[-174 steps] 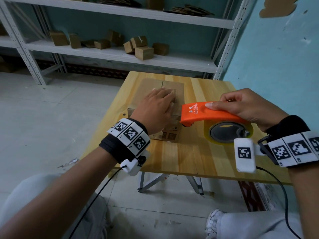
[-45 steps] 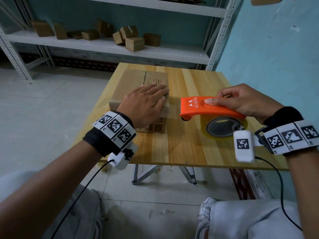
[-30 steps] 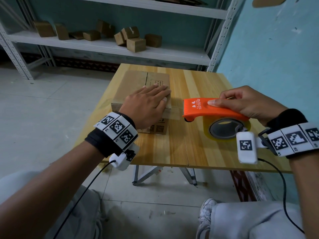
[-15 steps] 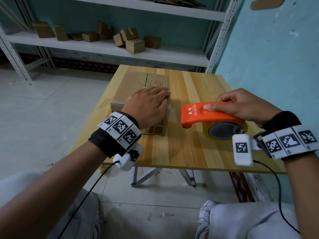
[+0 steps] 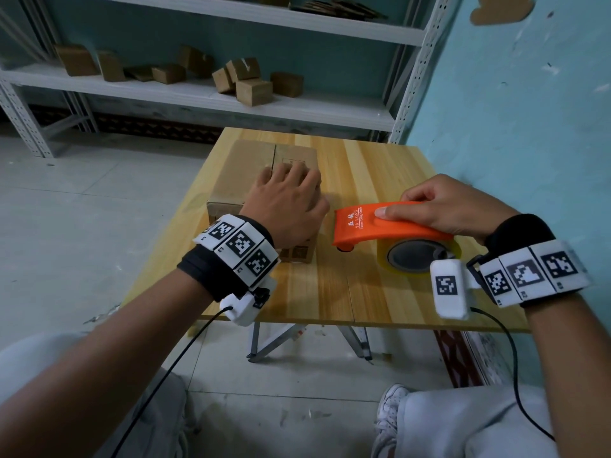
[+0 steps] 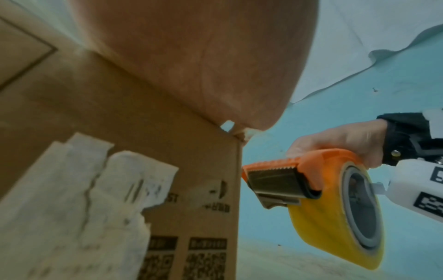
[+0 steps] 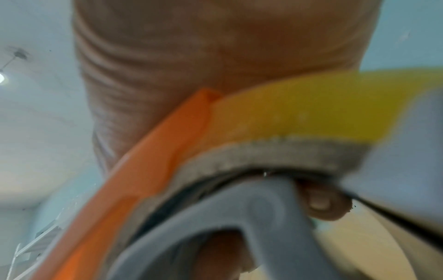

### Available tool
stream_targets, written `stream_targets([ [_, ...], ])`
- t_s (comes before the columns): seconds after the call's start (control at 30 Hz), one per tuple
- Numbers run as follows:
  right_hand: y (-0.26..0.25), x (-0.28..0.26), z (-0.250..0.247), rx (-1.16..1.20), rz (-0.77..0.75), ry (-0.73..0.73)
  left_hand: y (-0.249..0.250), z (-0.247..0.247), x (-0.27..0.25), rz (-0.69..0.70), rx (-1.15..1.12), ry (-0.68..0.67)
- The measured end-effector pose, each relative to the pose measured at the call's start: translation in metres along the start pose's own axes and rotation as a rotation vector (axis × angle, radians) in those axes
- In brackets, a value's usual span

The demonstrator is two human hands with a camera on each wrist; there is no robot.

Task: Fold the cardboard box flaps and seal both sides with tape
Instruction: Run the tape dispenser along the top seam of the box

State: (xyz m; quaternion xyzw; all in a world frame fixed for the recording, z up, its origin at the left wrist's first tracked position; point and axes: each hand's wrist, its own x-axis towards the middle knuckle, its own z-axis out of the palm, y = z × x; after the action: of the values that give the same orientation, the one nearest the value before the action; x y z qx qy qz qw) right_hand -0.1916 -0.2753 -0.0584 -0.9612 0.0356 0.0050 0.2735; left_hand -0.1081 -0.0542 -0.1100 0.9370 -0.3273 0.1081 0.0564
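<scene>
Wooden table [image 5: 363,292]: left hand [image 5: 287,206] flat atop box [image 5: 244,166], right hand [image 5: 453,209] gripping tape dispenser [image 5: 380,226] alongside.

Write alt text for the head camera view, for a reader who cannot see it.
A person's left hand presses flat on a closed cardboard box on a wooden table, while the right hand holds an orange tape dispenser with a yellowish tape roll just right of the box. Behind, a metal shelf carries small cardboard boxes.
</scene>
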Motion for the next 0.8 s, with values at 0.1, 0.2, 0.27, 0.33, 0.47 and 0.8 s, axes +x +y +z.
stream_targets([
  [0.1,-0.003,0.003,0.003,-0.016,0.005,-0.015,-0.004,0.002,-0.001,0.053,0.035,-0.024],
  [0.2,-0.006,0.005,0.003,-0.039,-0.004,-0.011,-0.004,0.003,-0.002,0.030,-0.004,-0.007],
  [0.27,-0.010,0.005,0.003,-0.055,-0.004,-0.006,-0.004,0.002,-0.004,0.025,-0.011,-0.003],
  [0.33,-0.013,0.004,0.002,-0.077,0.000,-0.007,-0.004,0.002,-0.005,0.022,-0.012,-0.012],
  [0.47,-0.021,0.001,-0.002,-0.154,0.039,-0.033,-0.004,0.003,-0.004,0.029,-0.008,-0.014],
  [0.8,-0.058,0.014,-0.020,-0.425,0.103,-0.103,-0.004,0.001,-0.006,0.056,0.055,-0.022],
])
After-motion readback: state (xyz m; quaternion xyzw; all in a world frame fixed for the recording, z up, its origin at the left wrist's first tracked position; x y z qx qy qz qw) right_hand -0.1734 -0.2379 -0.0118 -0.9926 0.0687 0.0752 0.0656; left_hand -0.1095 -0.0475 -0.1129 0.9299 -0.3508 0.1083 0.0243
